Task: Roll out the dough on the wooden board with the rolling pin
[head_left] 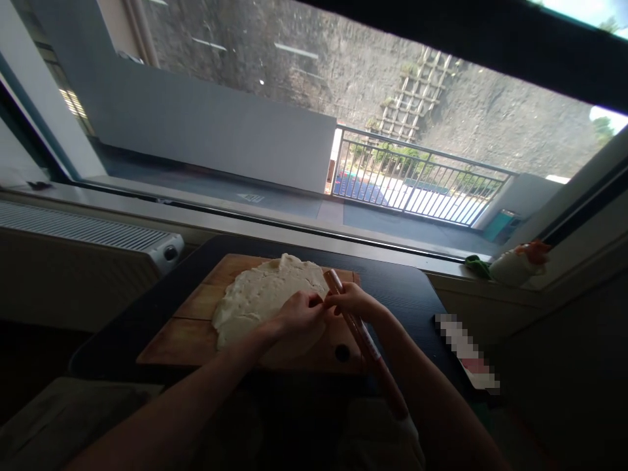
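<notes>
A wide, flattened sheet of pale dough (260, 288), with an uneven edge and small dents, lies on a wooden cutting board (191, 333). My left hand (301, 313) is over the right part of the dough, its fingers curled in; what they pinch, if anything, is hidden. Right beside it, my right hand (356, 301) is closed around a wooden rolling pin (366, 343) near its far end. The pin slants from the board's right side down toward me, past the table's front edge. The fingertips of both hands meet, or nearly meet, beside the pin.
The board rests on a dark table (392, 288) beneath a large window. A white radiator (88, 229) stands at left. On the sill at right are a pale pot (515, 267) and a green cloth-like item (477, 265). A partly blurred packet (466, 353) lies at the table's right edge.
</notes>
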`<state>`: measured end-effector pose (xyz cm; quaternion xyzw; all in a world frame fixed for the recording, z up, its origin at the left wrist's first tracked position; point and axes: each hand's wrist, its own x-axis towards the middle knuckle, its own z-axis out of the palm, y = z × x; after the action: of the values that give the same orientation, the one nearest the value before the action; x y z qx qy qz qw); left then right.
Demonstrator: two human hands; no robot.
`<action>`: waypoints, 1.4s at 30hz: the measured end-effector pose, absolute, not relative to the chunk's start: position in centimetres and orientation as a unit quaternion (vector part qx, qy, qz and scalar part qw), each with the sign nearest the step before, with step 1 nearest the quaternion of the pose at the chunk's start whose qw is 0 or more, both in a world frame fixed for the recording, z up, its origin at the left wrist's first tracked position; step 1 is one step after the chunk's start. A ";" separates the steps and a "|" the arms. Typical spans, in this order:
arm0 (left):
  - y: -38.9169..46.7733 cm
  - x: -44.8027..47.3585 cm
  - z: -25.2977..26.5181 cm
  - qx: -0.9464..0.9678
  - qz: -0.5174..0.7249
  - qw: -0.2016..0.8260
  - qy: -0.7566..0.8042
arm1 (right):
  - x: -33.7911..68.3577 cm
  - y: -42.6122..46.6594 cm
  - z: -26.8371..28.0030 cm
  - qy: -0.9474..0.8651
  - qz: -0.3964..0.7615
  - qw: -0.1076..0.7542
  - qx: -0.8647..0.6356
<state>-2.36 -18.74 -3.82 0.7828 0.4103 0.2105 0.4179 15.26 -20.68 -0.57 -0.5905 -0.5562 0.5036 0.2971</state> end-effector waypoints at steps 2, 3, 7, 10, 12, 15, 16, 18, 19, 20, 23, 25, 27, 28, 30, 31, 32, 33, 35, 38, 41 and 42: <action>-19.0 -2.4 -4.0 0.788 0.216 0.405 0.410 | 15.4 -21.0 -0.4 -0.563 0.513 0.294 -0.577; -19.1 -2.4 -4.1 0.791 0.219 0.399 0.409 | 15.6 -21.1 -0.5 -0.567 0.515 0.294 -0.572; -19.6 -2.3 -3.9 0.806 0.212 0.378 0.403 | 16.1 -21.1 -1.3 -0.567 0.491 0.278 -0.600; -20.1 -2.4 -3.5 0.830 0.212 0.338 0.391 | 16.2 -20.6 -2.2 -0.566 0.453 0.269 -0.634; -20.4 -2.4 -3.3 0.848 0.218 0.300 0.378 | 16.1 -20.4 -2.7 -0.569 0.417 0.269 -0.656; -20.7 -2.4 -3.3 0.873 0.229 0.233 0.363 | 16.0 -20.2 -3.4 -0.572 0.388 0.266 -0.672; -20.8 -2.5 -3.4 0.879 0.231 0.209 0.361 | 15.9 -20.2 -3.6 -0.575 0.386 0.264 -0.672; -21.0 -2.7 -3.5 0.891 0.227 0.159 0.358 | 16.0 -20.4 -4.0 -0.584 0.380 0.258 -0.669; -21.2 -2.7 -3.5 0.897 0.221 0.134 0.358 | 16.1 -20.6 -4.1 -0.590 0.375 0.253 -0.669; -21.4 -2.8 -3.5 0.903 0.212 0.109 0.358 | 16.2 -20.8 -4.1 -0.596 0.368 0.246 -0.670; -22.4 -2.9 -3.7 0.920 0.177 0.053 0.345 | 17.1 -21.4 -3.7 -0.613 0.336 0.220 -0.680; -23.2 -2.8 -3.7 0.925 0.163 0.032 0.342 | 17.6 -21.8 -2.9 -0.634 0.275 0.189 -0.697; -23.8 -2.8 -3.6 0.927 0.157 0.026 0.338 | 17.7 -22.3 -2.1 -0.652 0.203 0.153 -0.714; -24.0 -2.9 -3.5 0.931 0.154 0.031 0.330 | 17.4 -22.6 -1.8 -0.659 0.174 0.137 -0.719; -23.7 -3.6 -3.2 0.939 0.149 0.054 0.305 | 16.5 -23.4 -1.6 -0.680 0.143 0.116 -0.710; -23.3 -4.2 -3.1 0.938 0.153 0.064 0.303 | 15.8 -24.0 -1.7 -0.695 0.124 0.112 -0.699; -22.7 -4.9 -3.0 0.933 0.163 0.067 0.315 | 15.2 -24.5 -1.9 -0.712 0.099 0.114 -0.685; -22.0 -5.8 -3.0 0.923 0.175 0.061 0.338 | 14.6 -24.9 -2.2 -0.727 0.070 0.122 -0.672; -20.4 -7.5 -3.4 0.897 0.194 0.035 0.395 | 14.0 -25.1 -2.8 -0.739 0.010 0.148 -0.658; -18.7 -9.3 -4.4 0.884 0.184 -0.002 0.430 | 14.3 -23.6 -3.0 -0.702 -0.031 0.161 -0.693; -18.4 -9.6 -5.2 0.881 0.174 -0.026 0.438 | 14.6 -22.3 -3.2 -0.644 -0.019 0.143 -0.751; -18.5 -9.6 -5.3 0.881 0.173 -0.031 0.439 | 14.4 -22.4 -3.3 -0.648 -0.012 0.137 -0.749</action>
<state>-9.61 -18.52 -5.30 0.8810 0.4393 0.1731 -0.0305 14.38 -22.43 -3.33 -0.7489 -0.6482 -0.0125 0.1373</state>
